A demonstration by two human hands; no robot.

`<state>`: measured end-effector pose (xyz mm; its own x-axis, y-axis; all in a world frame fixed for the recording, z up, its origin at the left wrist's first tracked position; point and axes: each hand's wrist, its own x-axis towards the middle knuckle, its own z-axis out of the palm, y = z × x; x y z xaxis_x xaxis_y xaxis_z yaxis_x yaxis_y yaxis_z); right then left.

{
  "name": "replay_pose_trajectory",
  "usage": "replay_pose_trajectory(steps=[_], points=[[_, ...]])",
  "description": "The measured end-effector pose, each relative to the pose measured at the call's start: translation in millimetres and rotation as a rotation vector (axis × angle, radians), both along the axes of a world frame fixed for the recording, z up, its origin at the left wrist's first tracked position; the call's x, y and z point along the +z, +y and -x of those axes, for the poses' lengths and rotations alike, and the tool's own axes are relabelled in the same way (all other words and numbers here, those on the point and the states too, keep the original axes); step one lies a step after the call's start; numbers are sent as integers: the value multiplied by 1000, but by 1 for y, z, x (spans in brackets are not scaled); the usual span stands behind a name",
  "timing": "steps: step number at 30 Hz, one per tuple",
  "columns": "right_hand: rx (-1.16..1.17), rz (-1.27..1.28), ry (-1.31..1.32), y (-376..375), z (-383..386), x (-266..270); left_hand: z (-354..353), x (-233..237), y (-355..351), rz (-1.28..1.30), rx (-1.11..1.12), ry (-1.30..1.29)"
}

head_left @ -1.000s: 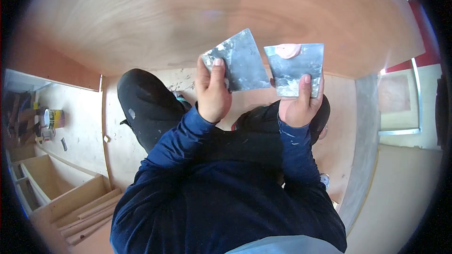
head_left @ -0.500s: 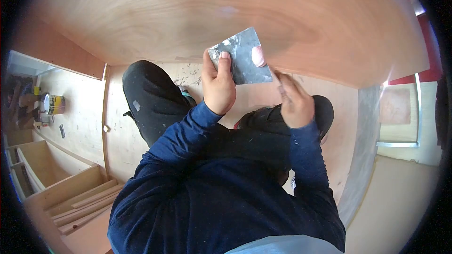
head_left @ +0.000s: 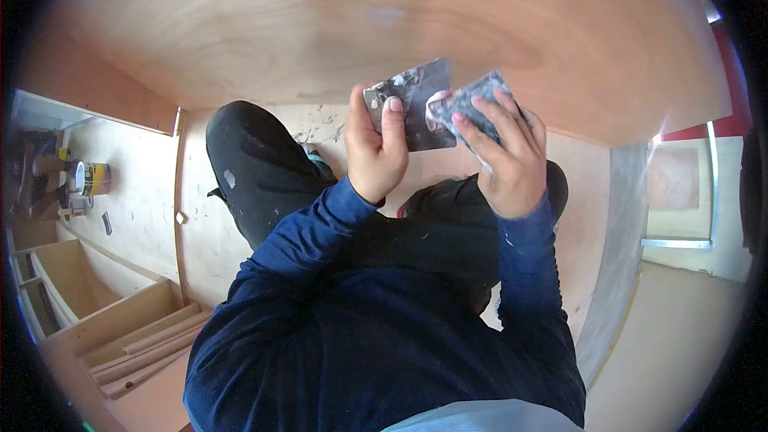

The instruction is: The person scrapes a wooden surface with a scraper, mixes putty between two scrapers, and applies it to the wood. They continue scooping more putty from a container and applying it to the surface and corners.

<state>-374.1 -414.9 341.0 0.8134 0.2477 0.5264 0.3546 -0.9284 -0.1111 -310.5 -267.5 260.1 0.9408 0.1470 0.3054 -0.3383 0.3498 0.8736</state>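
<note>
Metal scraper [head_left: 420, 116] gripped in left hand [head_left: 372, 156] — second scraper [head_left: 466, 98] in right hand [head_left: 512, 164], blades touching.

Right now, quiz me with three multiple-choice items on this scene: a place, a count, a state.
1. Where is the tin? A. on the floor, far left B. on the panel C. in a hand
2. How many scrapers are held? A. one B. two C. three
3. The left hand is: A. open B. shut on a scraper C. flat on the floor
1 A: it stands by the left edge. 2 B: one in the left hand, one in the right hand. 3 B: thumb presses the blade.
</note>
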Motion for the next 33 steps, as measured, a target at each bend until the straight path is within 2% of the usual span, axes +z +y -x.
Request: replay_pose_trajectory(steps=[1, 3, 4, 5, 6, 7, 11, 14, 15, 17, 18, 19, 21, 22, 23, 25, 26, 27, 28, 31, 32, 33], points=[[7, 4, -4, 0, -1, 7, -2, 1, 2, 19, -57, 64], [124, -298, 20, 6, -1, 14, -4, 5, 9, 40, -180, 210], [122, -304, 22, 9, -2, 5, -5, 12, 6, 232, -260, 318], [129, -409, 25, 13, -5, -11, -6, 14, 7, 231, -261, 317], [137, -510, 27, 18, -6, -18, -6, 16, 12, 351, -322, 353], [138, -506, 26, 19, -7, -18, -6, 17, 14, 471, -382, 389], [184, -443, 1, 17, -10, -17, -11, 7, 15, 416, -305, 353], [-140, -393, 121, -16, -7, -40, -16, 8, 10, 343, -223, 246], [-135, -388, 123, -24, -3, -48, -17, 6, 9, 348, -218, 245], [-191, -1147, 105, -33, 20, -63, -10, 2, 7, 131, -38, 92], [-88, -1512, 135, -19, 21, -51, -9, 2, 7, 129, -37, 92], [-88, -1513, 135, -16, 22, -56, -9, 3, 7, 59, 15, 50], [-160, -659, 74, -14, 25, -77, -5, 7, 0, -7, 63, 9], [-162, -1505, 220, 3, 20, -86, -2, 12, -3, -1, 108, -14], [-217, -759, 96, 10, 17, -84, 0, 15, -4, 3, 153, -37], [-167, -823, 76, 10, 11, -96, 3, 4, -5, -73, 201, -89], [-171, -826, 73, 6, 10, -98, 11, 0, -8, -444, 364, -170], [-172, -964, 63, 5, 6, -91, 14, 1, -9, -812, 525, -251], [-174, -1105, 50, 3, 4, -84, 14, 1, -8, -810, 518, -257], [-173, -1520, 6, -7, -2, -63, 11, 3, -1, -642, 303, -526], [-175, -1516, 0, -12, -2, -58, 11, 1, 0, -636, 300, -528], [-176, -1258, -101, -21, -3, -53, 9, -4, 0, -463, 132, -370]])
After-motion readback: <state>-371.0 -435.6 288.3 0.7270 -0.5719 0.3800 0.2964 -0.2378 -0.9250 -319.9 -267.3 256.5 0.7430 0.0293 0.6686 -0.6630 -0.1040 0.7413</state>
